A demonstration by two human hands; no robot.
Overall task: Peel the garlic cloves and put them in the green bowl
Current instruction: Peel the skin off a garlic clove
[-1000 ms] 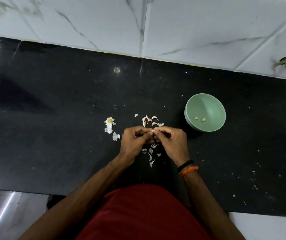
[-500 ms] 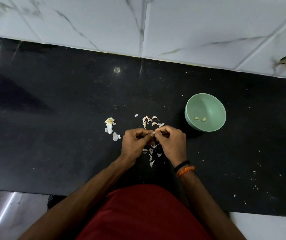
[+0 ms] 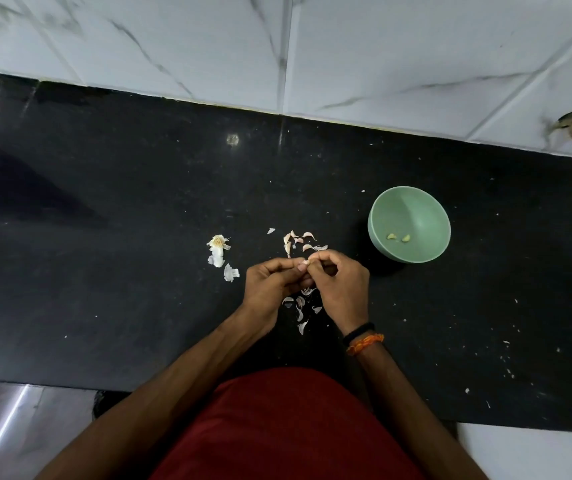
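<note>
My left hand [image 3: 272, 284] and my right hand [image 3: 341, 284] meet over the black counter, both pinching one small garlic clove [image 3: 306, 262] between their fingertips. Most of the clove is hidden by the fingers. Just beyond the hands lie several unpeeled cloves [image 3: 298, 240]. The green bowl [image 3: 412, 206] stands to the right of the hands, with two peeled cloves [image 3: 398, 237] at its bottom.
Loose peel scraps [image 3: 300, 308] lie on the counter under and between my wrists. A garlic root stub with white skin pieces [image 3: 218, 251] sits left of the hands. The white tiled wall [image 3: 346, 53] runs along the counter's far edge.
Both hands stay together on the clove; the fingertips have shifted slightly as they work at its skin. Bowl and loose cloves have not moved.
</note>
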